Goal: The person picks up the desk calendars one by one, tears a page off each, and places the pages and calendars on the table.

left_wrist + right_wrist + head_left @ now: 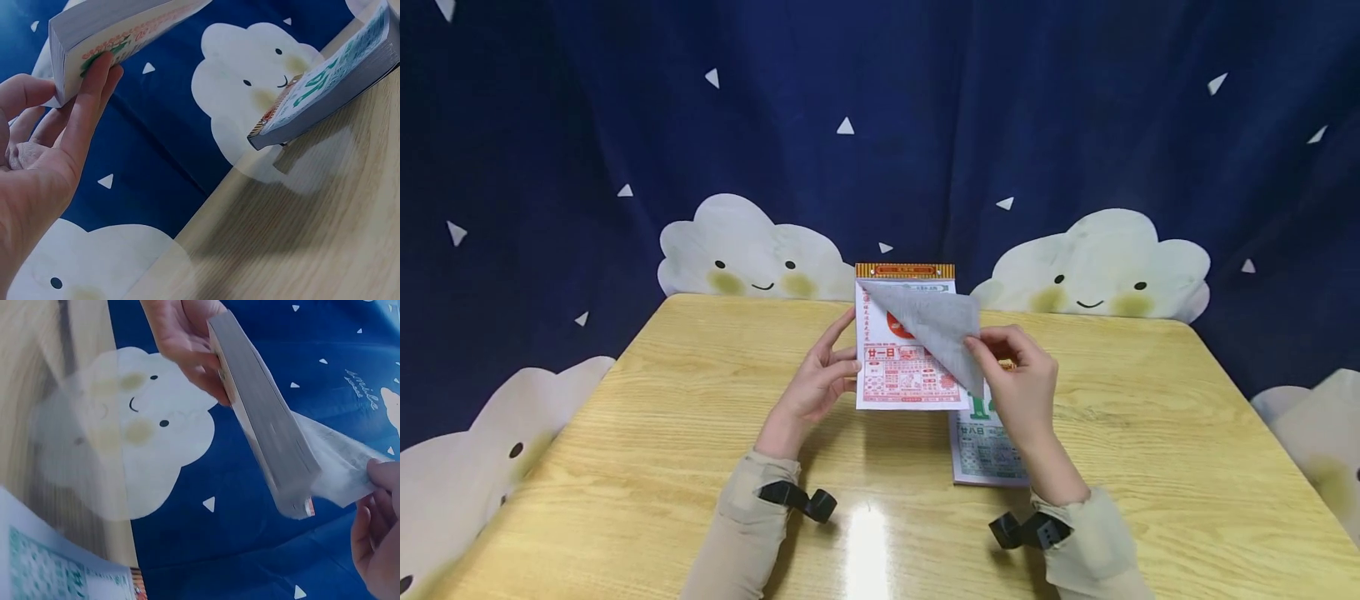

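A thick tear-off calendar with red print and an orange-striped header is held up above the table by my left hand. The left thumb lies at its left edge, with the fingers behind the block, as the left wrist view also shows. My right hand pinches the lower right corner of the top page between thumb and fingers. That thin page is folded back diagonally, its greyish back showing, and stays attached along the header. Beneath the right hand, a second calendar with green print lies on the table, partly hidden.
The wooden table spreads under both arms. Behind it hangs a dark blue curtain with white triangles and smiling clouds. A black camera strap sits on the left wrist, another strap on the right.
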`<state>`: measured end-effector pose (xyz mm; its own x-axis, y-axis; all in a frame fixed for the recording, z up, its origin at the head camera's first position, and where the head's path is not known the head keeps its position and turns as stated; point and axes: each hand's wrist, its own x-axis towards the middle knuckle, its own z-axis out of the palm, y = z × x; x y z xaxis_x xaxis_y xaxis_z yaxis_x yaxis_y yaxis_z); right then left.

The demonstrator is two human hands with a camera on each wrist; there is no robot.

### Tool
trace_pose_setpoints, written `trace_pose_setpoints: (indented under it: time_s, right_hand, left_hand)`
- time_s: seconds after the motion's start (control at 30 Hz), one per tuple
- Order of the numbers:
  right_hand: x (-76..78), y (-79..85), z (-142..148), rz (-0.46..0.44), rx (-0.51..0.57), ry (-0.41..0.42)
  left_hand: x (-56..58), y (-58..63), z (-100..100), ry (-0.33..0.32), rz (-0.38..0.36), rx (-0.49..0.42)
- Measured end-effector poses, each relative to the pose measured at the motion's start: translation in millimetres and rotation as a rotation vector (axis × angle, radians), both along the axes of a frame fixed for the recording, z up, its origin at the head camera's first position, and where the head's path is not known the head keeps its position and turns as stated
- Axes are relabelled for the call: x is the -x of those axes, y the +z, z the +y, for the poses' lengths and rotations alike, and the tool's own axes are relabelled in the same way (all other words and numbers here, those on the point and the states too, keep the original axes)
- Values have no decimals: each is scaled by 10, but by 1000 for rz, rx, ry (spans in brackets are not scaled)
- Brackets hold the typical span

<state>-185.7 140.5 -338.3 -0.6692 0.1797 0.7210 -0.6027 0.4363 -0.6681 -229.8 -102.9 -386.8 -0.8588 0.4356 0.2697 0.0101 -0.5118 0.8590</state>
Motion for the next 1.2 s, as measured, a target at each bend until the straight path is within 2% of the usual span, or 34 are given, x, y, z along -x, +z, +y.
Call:
trace_pose_setpoints:
  time_s: [0.2,0.43,0.53,0.83,1.2]
  right_hand:
    - [58,84,100,-76,58,-2]
    - [5,290,114,-183,169,67]
    - [26,306,139,-208,200,93]
    - [265,107,286,-298,286,123]
    - [357,119,322,-316,369,146]
  left_hand:
    - [-12,5,1,5,12,19]
    - [-35,37,-7,0,3,28]
    - [-45,26,-8,-11,2,17]
    - [-62,16,-11,-11,20,4]
    - [-63,32,-26,19,11,30]
